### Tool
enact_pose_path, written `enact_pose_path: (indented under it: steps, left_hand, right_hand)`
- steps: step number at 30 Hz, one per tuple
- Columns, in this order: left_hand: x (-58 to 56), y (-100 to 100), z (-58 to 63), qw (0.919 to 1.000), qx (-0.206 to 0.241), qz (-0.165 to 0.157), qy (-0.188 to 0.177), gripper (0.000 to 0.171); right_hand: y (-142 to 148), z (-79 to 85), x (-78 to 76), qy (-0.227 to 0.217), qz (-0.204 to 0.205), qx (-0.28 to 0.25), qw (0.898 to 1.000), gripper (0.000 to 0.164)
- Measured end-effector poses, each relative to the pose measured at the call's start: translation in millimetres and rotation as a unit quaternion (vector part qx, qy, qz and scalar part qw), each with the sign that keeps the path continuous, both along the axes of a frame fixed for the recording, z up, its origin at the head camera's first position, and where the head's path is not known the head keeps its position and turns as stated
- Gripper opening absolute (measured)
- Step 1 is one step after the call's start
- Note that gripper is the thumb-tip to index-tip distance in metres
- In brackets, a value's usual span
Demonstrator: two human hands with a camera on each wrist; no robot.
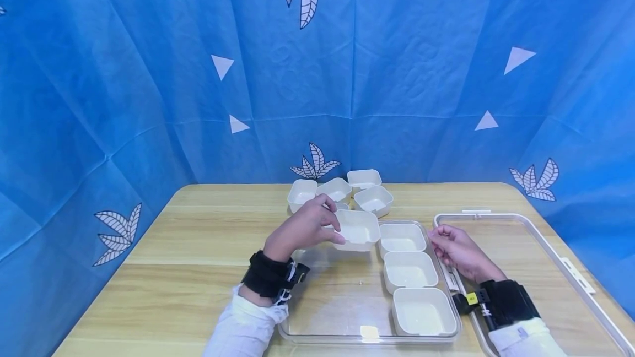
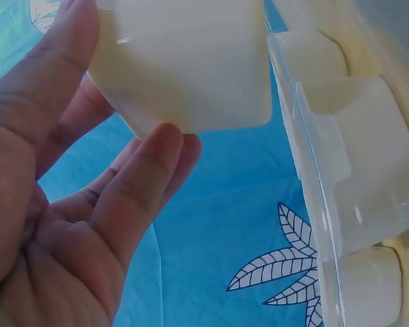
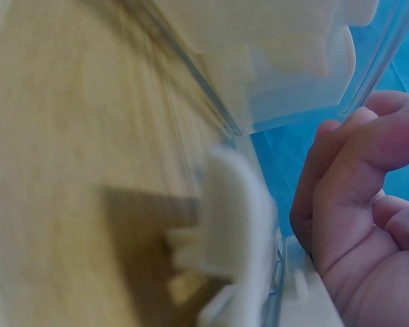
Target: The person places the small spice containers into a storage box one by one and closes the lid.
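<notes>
My left hand grips a small white open-topped box by its left side, over the far part of a large clear plastic bin. In the left wrist view, the fingers bend around the held box. Down the bin's right side stand three similar white boxes in a row, the near box, the middle box and the far box. My right hand, fingers curled, pinches the bin's right rim near its far corner; the exact contact is partly hidden.
Several more white boxes cluster at the table's back edge. A clear lid with a white rim and side clips lies right of the bin, beneath my right forearm. Blue patterned cloth hangs behind the wooden table.
</notes>
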State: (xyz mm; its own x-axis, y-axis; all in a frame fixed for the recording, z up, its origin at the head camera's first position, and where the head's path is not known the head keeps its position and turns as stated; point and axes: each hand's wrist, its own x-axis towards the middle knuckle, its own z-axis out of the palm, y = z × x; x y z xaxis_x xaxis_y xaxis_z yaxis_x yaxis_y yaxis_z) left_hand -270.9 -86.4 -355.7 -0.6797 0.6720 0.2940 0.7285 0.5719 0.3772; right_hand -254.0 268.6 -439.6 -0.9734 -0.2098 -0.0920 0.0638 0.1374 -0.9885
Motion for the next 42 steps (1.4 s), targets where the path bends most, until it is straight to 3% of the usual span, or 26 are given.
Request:
enact_pose_path:
  steps: [21, 26, 36, 42]
  left_hand:
    - [-3.3, 8.4, -7.7, 0.9963, -0.038, 0.045, -0.062, 0.022]
    - [-6.1, 8.7, -12.4, 0.9968, -0.041, 0.039, -0.056, 0.021]
    - [-13.7, 7.6, -21.8, 0.9982, -0.043, -0.004, -0.041, 0.017]
    - [-13.5, 9.1, -21.6, 0.9955, -0.061, 0.02, -0.069, 0.016]
  right_hand:
    - [0.2, -2.4, 0.0, -0.001, -0.006, 0.001, 1.0, 0.015]
    - [0.6, -3.4, -0.1, -0.001, -0.006, 0.001, 1.0, 0.016]
    - [0.4, -3.5, 0.4, 0.0, -0.002, 0.0, 1.0, 0.017]
    - [0.0, -1.6, -0.1, 0.001, -0.003, -0.001, 1.0, 0.017]
